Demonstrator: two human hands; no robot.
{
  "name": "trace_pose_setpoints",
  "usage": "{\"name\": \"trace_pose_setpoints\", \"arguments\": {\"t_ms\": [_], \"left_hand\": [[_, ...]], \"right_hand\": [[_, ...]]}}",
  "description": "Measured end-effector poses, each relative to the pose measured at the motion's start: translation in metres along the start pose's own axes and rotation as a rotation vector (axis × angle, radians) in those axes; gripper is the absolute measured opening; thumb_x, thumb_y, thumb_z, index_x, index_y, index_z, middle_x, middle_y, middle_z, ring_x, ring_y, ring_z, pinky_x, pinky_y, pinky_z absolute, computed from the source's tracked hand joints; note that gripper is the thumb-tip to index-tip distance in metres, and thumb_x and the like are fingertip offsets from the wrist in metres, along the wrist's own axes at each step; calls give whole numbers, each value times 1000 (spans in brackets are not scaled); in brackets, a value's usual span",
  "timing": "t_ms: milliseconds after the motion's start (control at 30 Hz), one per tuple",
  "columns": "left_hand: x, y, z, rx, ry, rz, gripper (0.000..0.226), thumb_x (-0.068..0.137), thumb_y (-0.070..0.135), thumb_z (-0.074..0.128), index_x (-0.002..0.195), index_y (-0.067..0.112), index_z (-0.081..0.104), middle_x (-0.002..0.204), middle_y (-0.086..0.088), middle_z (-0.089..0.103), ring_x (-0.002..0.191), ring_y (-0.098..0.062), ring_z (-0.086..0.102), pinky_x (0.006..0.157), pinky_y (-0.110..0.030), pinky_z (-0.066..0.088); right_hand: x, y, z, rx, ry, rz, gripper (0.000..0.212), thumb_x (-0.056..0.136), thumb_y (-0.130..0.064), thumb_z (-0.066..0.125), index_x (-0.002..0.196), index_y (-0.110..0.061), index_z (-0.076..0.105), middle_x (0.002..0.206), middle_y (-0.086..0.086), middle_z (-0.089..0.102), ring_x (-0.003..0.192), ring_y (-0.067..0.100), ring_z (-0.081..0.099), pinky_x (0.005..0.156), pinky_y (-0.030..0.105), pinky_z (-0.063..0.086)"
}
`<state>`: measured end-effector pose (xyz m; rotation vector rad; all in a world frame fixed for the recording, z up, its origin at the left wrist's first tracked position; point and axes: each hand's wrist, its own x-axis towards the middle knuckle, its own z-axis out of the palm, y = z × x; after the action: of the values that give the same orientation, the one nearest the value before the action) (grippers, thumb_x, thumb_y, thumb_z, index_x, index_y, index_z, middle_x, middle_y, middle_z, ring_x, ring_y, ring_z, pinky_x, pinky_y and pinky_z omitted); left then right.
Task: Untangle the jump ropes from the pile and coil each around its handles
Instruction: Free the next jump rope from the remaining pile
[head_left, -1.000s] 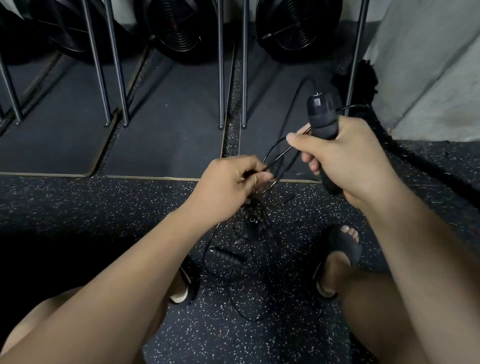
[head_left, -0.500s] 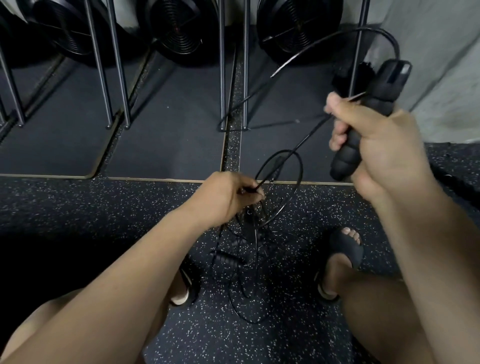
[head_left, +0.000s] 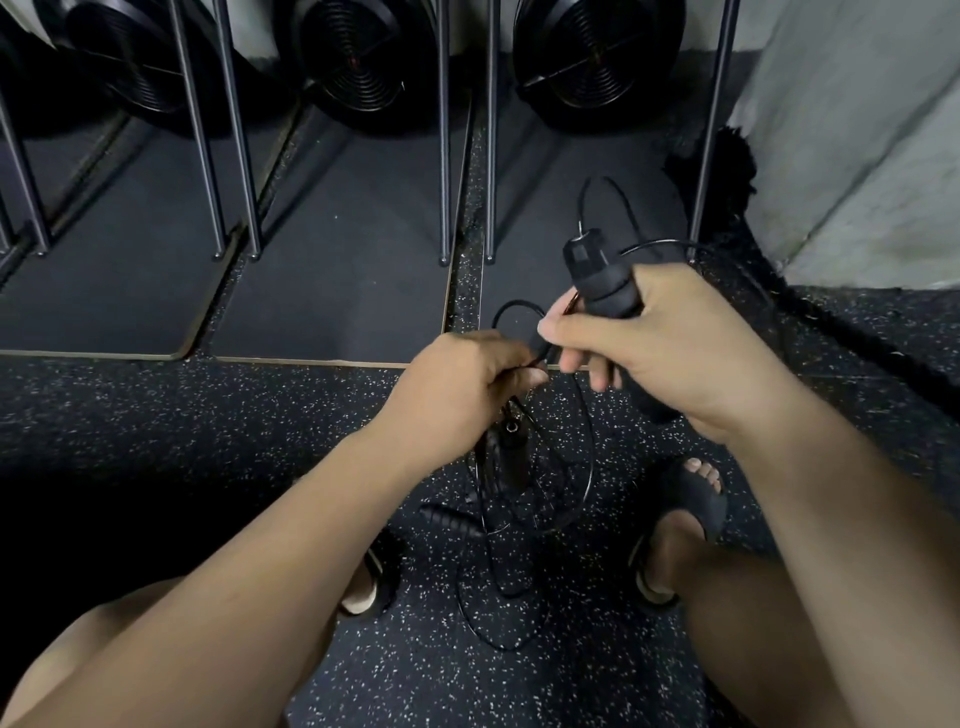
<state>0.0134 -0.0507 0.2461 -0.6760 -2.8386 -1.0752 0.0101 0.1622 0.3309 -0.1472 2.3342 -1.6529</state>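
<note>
Jump ropes (head_left: 524, 499) lie in a black tangle on the speckled floor (head_left: 156, 426), between the person's two sandals (head_left: 685, 499), with part of the tangle lifted off the ground. The right hand (head_left: 670, 353) has its fingers curled tight round a black foam handle (head_left: 602, 280), held nearly upright with its cap end pointing away from the person; the thumb reaches out flat toward the other hand. From the cap a thin cord (head_left: 597, 182) arcs up and swings round to the right. The left hand (head_left: 462, 384) sits just beside the right, almost touching it, its fingertips pinched together on the cord where a small loop stands up above the knuckles. Under that hand a second handle (head_left: 506, 457) hangs tilted in the strands, and a third handle (head_left: 452, 519) lies on the floor just to the left of the pile. Wide loops of cord spread below and trail back between the knees. Further off, dark mats (head_left: 332, 270) cover the floor under slim metal rack legs (head_left: 444, 156), with round black discs (head_left: 363, 67) behind them. A thick rope (head_left: 831, 322) runs along the foot of the pale wall (head_left: 857, 156) on the right.
</note>
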Motion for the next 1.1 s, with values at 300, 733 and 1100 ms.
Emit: {"name": "trace_pose_setpoints", "arguments": {"t_ms": [300,733,1100], "left_hand": [[-2,8,-4,64,71,72,9,104,28,70,112,26,75,90,10,72,86,-19,65,75,-42,56],[-2,-16,-9,44,-32,-98,23,99,46,73,102,24,79,95,14,65,82,-8,61,72,-26,43],[-7,-21,-6,111,-305,-309,36,103,53,64,80,24,66,72,0,61,69,-22,60,62,-36,44]], "right_hand": [[4,7,12,-152,24,33,10,92,-27,79,87,-19,76,75,1,80,64,20,75,65,35,51],[9,3,2,246,288,-23,10,96,-15,78,89,-10,73,76,8,79,59,16,68,54,25,45],[9,-6,-34,850,315,-70,17,100,-21,71,86,-15,64,75,-1,65,63,9,56,58,21,44]]}}
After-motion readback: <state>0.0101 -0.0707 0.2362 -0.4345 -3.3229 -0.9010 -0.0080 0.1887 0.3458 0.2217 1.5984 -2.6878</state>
